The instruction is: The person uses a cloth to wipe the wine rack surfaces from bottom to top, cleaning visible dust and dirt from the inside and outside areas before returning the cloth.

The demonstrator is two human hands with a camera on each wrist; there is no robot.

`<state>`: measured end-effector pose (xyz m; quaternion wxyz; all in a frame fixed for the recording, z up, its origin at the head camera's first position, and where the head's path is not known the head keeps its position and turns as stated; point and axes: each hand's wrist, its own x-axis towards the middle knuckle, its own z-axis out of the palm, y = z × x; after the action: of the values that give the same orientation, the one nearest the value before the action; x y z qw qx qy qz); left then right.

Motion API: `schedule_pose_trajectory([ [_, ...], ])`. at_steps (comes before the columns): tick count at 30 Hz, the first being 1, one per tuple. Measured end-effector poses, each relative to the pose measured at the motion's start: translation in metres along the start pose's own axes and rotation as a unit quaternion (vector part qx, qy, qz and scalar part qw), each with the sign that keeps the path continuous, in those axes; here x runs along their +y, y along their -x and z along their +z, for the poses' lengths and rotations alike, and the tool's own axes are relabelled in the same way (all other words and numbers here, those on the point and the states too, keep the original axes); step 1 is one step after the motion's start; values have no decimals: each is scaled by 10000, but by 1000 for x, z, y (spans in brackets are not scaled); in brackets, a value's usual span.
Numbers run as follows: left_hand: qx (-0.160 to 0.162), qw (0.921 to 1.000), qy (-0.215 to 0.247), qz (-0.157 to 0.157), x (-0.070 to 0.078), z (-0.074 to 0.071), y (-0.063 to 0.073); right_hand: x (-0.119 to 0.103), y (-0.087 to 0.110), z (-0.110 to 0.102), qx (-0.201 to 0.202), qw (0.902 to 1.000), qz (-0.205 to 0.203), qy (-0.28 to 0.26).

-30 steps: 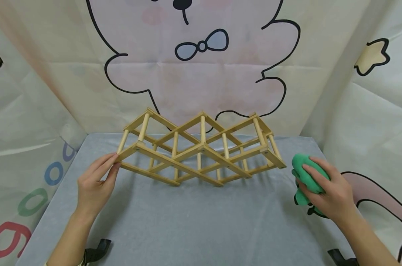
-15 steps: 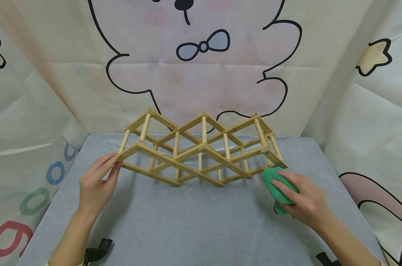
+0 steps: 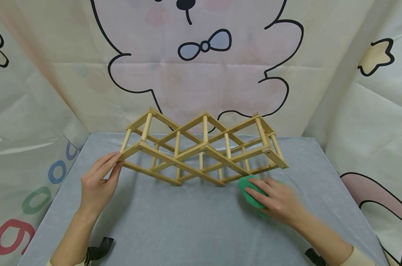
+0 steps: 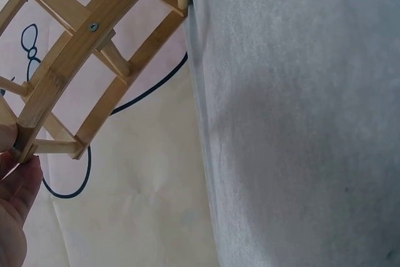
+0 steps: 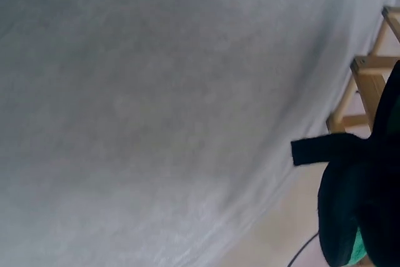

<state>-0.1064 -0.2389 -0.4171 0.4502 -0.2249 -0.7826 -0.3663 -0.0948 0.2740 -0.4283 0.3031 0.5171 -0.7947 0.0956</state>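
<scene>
A wooden lattice rack [image 3: 175, 163] of crossed slats and dowels spans the far part of the table, unfolded in a zigzag. My left hand [image 3: 99, 181] pinches its left end between thumb and fingers; the left wrist view shows the fingertips on the slat end [image 4: 28, 145]. Just in front of the rack's right half, my right hand [image 3: 277, 201] grips a soft green bundle [image 3: 249, 189], palm down. Black parts [image 5: 350, 179] of what looks like this bundle fill the right wrist view's edge. Its exact kind cannot be told.
A grey-blue cloth [image 3: 187, 225] covers the table. Pale printed sheets [image 3: 234, 88] hang behind it and at both sides. Black straps [image 3: 99, 251] show at the wrists.
My right hand has carried the green bundle leftward from beyond the rack's right end to in front of its lower right slats. The left hand keeps its hold on the rack.
</scene>
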Motion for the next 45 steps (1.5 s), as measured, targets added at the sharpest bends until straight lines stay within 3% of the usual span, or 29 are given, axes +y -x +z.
schedule_pose_trajectory([
  [7, -41, 10000, -27, -32, 0, 1, 0, -4, -4, 12, -765, 9964, 46, 370],
  [28, -31, 10000, -80, -40, -2, 0, 1, -19, -22, 47, -1512, 9862, 367, 567],
  [36, -61, 9999, -129, -69, 0, 0, 0, -22, -28, 50, -1610, 9846, 309, 609],
  [45, 1, 9999, -105, -78, 0, 1, 0, -25, -43, 55, -1359, 9893, 95, 519],
])
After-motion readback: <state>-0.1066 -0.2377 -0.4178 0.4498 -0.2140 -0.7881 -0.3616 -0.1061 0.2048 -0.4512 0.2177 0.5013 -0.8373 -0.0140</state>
